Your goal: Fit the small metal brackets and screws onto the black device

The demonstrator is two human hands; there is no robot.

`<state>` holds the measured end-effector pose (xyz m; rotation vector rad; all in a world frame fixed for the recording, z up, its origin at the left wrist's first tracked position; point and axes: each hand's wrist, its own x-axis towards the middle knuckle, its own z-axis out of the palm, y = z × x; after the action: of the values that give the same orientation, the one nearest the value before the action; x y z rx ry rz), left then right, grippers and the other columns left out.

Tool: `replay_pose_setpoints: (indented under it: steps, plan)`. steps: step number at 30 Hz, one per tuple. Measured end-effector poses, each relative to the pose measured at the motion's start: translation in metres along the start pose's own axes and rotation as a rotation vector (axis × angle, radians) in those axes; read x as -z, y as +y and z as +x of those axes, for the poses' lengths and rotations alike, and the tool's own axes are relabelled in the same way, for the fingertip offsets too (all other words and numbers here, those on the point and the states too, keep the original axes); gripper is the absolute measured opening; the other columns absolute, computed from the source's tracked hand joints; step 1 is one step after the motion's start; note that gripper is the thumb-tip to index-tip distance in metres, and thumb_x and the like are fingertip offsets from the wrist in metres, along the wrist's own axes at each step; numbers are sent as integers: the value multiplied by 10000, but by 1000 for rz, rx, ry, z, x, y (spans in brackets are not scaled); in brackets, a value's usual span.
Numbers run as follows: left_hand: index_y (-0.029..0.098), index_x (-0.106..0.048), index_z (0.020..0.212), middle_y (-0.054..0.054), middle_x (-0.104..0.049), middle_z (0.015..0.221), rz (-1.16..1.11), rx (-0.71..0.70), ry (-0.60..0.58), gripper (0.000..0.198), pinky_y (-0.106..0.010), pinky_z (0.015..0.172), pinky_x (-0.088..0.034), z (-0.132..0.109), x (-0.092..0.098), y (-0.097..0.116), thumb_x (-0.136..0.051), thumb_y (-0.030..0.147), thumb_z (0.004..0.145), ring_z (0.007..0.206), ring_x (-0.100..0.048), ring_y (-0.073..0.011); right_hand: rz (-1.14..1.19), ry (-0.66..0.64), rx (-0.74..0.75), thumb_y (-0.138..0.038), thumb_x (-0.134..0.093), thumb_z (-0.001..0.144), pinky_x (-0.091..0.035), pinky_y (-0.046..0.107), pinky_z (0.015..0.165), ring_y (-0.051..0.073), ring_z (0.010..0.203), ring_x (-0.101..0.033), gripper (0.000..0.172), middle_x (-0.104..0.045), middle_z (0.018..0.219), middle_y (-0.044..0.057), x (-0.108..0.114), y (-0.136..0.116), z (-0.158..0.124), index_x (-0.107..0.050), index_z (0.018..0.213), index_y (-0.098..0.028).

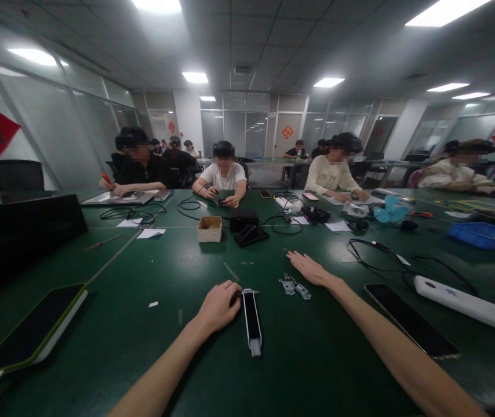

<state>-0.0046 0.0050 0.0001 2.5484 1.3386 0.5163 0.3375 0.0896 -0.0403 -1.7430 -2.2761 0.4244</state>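
My left hand (pixel 219 307) is curled at the top end of a long white device with a black face (pixel 251 321), and its fingers touch that end. A thin metal pin sticks out sideways there. My right hand (pixel 310 269) lies flat and open on the green workbench (pixel 273 370), holding nothing. Nearest to it are a pair of small metal hinge brackets (pixel 295 287), just below the fingers and apart from them. Farther right, under my right forearm's side, lies a black smartphone (pixel 410 321).
A white power strip (pixel 462 304) with a black cable lies at the right, and a tablet (pixel 30 330) at the left. Ahead are a small cardboard box (pixel 210 229), black cables, a blue tray (pixel 484 235) and several seated co-workers (pixel 224 174) at the far side.
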Motion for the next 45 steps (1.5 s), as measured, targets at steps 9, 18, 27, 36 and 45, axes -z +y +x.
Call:
replay_pose_setpoints:
  steps: [9,18,27,36,45]
  plan:
    - [194,-570,978,-44,-595,936,16,-6,-2,172,-280,726,-427,0,1,0,-441,214,865,824,-568,-183,-98,316,-357,-486,-229,916,-93,487,1102,291,1372,-165,627,-281,1466,149,20,33,-16,-329,1391,-90]
    - [197,-566,988,-38,-591,938,5,2,-9,174,-285,740,-424,1,0,-1,-443,215,867,820,-565,-176,-199,435,-886,-585,-202,857,-26,601,1029,447,1315,-178,788,-272,1399,316,18,80,-20,-348,1355,8]
    - [198,-568,979,-36,-592,943,-3,-6,-5,168,-280,740,-427,-1,2,0,-441,217,871,822,-564,-172,-212,340,-885,-614,-169,856,-25,583,1035,430,1337,-141,804,-240,1425,298,16,63,-24,-298,1391,-28]
    - [197,-570,1000,-44,-591,961,1,21,-21,182,-293,761,-428,-2,1,0,-451,222,865,846,-563,-182,-42,265,-436,-598,-248,864,-296,516,1017,359,1312,-298,752,-315,1431,210,-6,-13,-41,-291,1405,-77]
    - [202,-568,987,-44,-584,965,-6,15,-23,172,-286,753,-423,-4,4,2,-454,213,859,860,-560,-184,-87,343,-188,-183,-277,867,-397,305,986,189,1121,-549,482,-579,1232,101,33,-32,-1,-443,1314,-112]
